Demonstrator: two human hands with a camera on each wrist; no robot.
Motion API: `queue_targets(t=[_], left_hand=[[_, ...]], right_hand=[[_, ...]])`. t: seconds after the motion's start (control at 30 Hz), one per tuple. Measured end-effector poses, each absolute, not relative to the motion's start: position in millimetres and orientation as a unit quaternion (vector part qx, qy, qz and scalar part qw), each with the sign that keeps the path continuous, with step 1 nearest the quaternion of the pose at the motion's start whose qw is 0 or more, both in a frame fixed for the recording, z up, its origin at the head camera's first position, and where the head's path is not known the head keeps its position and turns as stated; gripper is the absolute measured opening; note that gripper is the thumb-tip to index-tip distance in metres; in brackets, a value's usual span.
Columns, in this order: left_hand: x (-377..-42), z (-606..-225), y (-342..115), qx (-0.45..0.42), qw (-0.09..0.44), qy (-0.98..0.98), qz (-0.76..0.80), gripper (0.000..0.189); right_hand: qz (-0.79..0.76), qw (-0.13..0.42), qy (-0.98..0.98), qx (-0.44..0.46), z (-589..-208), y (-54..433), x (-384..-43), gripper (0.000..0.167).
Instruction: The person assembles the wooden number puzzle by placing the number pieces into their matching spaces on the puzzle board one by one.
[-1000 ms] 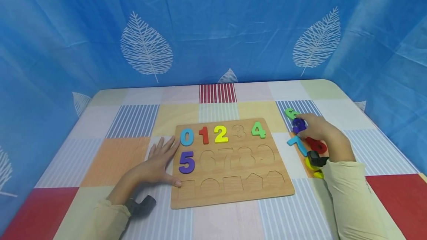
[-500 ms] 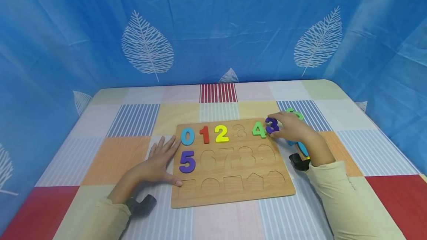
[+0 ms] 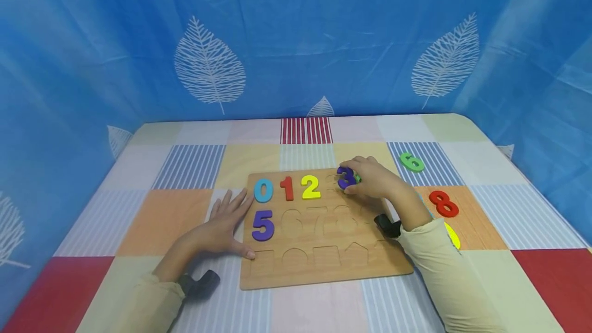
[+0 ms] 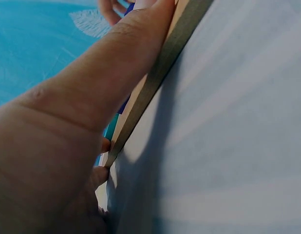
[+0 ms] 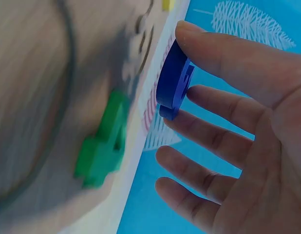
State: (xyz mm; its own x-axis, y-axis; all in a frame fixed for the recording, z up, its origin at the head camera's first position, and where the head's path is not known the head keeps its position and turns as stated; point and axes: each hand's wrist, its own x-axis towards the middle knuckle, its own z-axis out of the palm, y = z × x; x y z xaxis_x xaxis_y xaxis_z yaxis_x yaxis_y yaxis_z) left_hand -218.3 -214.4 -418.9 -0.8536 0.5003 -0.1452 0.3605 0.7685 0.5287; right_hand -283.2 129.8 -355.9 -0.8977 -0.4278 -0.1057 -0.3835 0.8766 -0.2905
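Observation:
My right hand [image 3: 374, 178] pinches a purple number 3 [image 3: 346, 178] between thumb and fingers, held over the top row of the wooden puzzle board [image 3: 324, 266]. In the right wrist view the 3 [image 5: 174, 80] is clear of the board, and a green number 4 [image 5: 104, 141] sits below it. My left hand [image 3: 222, 230] rests with straight, spread fingers on the board's left edge. On the board are a blue 0 [image 3: 263, 190], a red 1 [image 3: 287, 188], a yellow 2 [image 3: 311, 187] and a purple 5 [image 3: 263, 225]. The right hand mostly hides the 4 in the head view.
Right of the board lie a green 6 [image 3: 411, 162], a red 8 [image 3: 444, 204] and a yellow piece [image 3: 452, 236], partly covered by the right sleeve. Outlined recesses mark the board's middle and bottom rows. A blue curtain [image 3: 314, 40] hangs behind the patchwork-covered table [image 3: 314, 307].
My right hand has picked the purple 3 from the loose pieces and carried it left, past the board's right edge, to the top row. The left hand stays on the board's left edge.

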Motion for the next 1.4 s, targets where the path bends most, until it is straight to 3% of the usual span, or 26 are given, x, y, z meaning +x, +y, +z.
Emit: queue_targets(t=[1.4], left_hand=[[-218,-416,-213,0.236,0.137,0.929,0.251,0.121]], right_hand=[[-0.107,0.105,0.958,-0.243,-369,110,-286,0.056]])
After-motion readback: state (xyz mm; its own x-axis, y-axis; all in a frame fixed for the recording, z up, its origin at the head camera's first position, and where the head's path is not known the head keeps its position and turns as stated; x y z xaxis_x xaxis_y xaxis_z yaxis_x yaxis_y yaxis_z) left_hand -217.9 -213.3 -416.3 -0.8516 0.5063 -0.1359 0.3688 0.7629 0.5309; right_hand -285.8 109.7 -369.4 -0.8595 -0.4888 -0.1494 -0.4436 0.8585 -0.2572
